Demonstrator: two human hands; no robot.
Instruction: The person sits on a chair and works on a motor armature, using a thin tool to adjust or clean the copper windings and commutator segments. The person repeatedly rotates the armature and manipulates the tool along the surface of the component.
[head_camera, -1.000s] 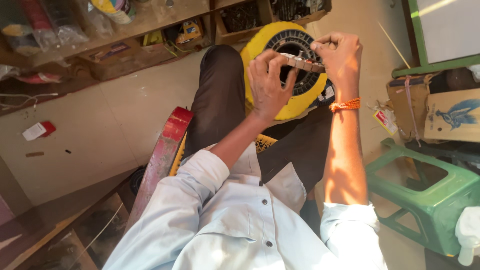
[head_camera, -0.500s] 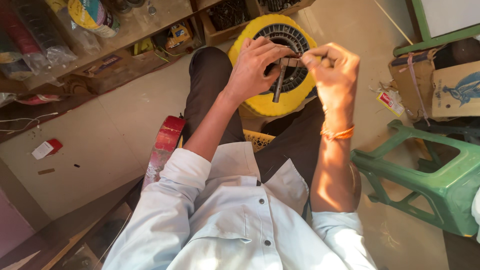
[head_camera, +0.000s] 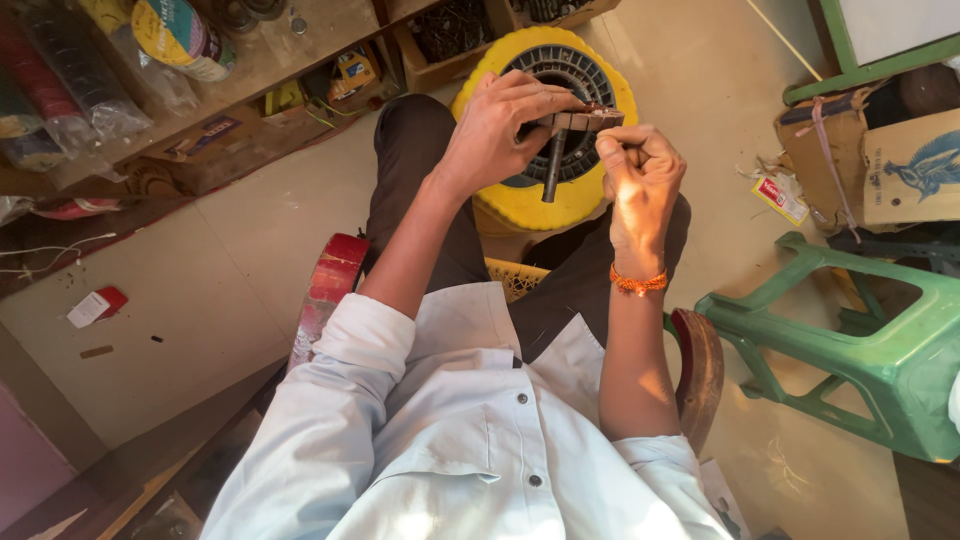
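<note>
My left hand (head_camera: 500, 125) and my right hand (head_camera: 640, 175) are raised together over my lap. Between them they hold a small dark metal T-shaped tool (head_camera: 565, 135), its crossbar pinched at both ends and its round shank hanging down. An orange thread band is on my right wrist (head_camera: 637, 282). Under the hands, past my knees, lies a yellow round cover with a black grille (head_camera: 545, 195) on the floor.
I sit on a red-rimmed chair (head_camera: 325, 290) in a white shirt. A green plastic stool (head_camera: 860, 340) lies on its side at the right, with cardboard boxes (head_camera: 880, 165) behind it. Cluttered wooden shelves (head_camera: 200, 100) run along the top left.
Both hands have come lower and nearer to me. The tool has turned so its shank hangs down, and the camera has tilted slightly.
</note>
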